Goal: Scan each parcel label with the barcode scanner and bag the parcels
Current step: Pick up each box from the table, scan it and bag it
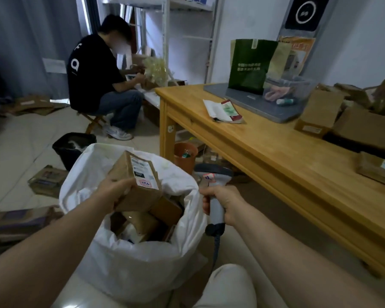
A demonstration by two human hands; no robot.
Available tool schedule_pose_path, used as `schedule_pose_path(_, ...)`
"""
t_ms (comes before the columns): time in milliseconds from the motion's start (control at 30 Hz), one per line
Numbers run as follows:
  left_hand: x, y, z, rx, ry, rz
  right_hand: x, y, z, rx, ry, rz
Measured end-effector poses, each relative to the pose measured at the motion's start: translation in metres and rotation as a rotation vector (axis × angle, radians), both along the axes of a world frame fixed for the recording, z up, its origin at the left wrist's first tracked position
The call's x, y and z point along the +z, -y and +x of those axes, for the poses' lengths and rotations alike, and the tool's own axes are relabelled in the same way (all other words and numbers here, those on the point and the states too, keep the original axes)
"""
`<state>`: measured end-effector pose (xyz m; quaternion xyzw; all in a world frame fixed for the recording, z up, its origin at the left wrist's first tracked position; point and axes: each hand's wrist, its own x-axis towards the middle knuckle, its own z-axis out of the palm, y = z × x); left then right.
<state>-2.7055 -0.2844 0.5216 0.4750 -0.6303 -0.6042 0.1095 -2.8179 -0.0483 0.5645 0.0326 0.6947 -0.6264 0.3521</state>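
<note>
The left hand [118, 190] is curled round the near end of a brown parcel [140, 196], which is held tilted over the mouth of the white bag [129, 263] at lower centre of the frame, w/ the label [143, 172] turned up. The right hand [225, 203] is closed round the grip of the barcode scanner [212, 173], just right of the bag rim. Several bagged parcels [142, 223] are seen inside, so a fair part is judged done. Whether this label got scanned cannot be told. At right, boxes [318, 114] are left on the tabletop [276, 165], prob. to be scanned & bagged.
</note>
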Motion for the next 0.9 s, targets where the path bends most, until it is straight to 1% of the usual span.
schedule_pose_path(67,-0.012,0.001,0.000,-0.063,0.020,-0.133,-0.020,0.008,-0.006,-0.041,-0.033,0.048)
schedule_pose_path(167,-0.026,0.011,-0.007,-0.145,0.089,-0.284,-0.047,0.016,-0.009,-0.056,0.013,0.109)
schedule_pose_path(267,-0.039,0.026,-0.017,-0.236,0.260,-0.475,-0.069,0.027,-0.015,-0.057,0.053,0.129)
schedule_pose_path(367,-0.050,0.033,-0.039,-0.365,0.496,-0.796,-0.085,0.039,-0.021,-0.055,0.082,0.126)
schedule_pose_path(433,-0.054,0.033,-0.057,-0.470,0.599,-0.909,-0.093,0.045,-0.024,-0.053,0.090,0.123)
schedule_pose_path(500,-0.054,0.030,-0.071,-0.639,0.688,-0.944,-0.100,0.047,-0.028,-0.063,0.094,0.137)
schedule_pose_path(567,-0.054,0.027,-0.075,-0.738,0.726,-0.950,-0.106,0.048,-0.033,-0.083,0.105,0.137)
schedule_pose_path(634,-0.054,0.029,-0.071,-0.722,0.681,-0.922,-0.110,0.047,-0.039,-0.078,0.110,0.131)
schedule_pose_path(800,-0.048,0.038,-0.052,-0.562,0.489,-0.860,-0.117,0.047,-0.039,-0.018,0.127,0.129)
schedule_pose_path(900,-0.031,0.041,-0.045,-0.585,0.426,-0.838,-0.118,0.043,-0.037,0.008,0.145,0.140)
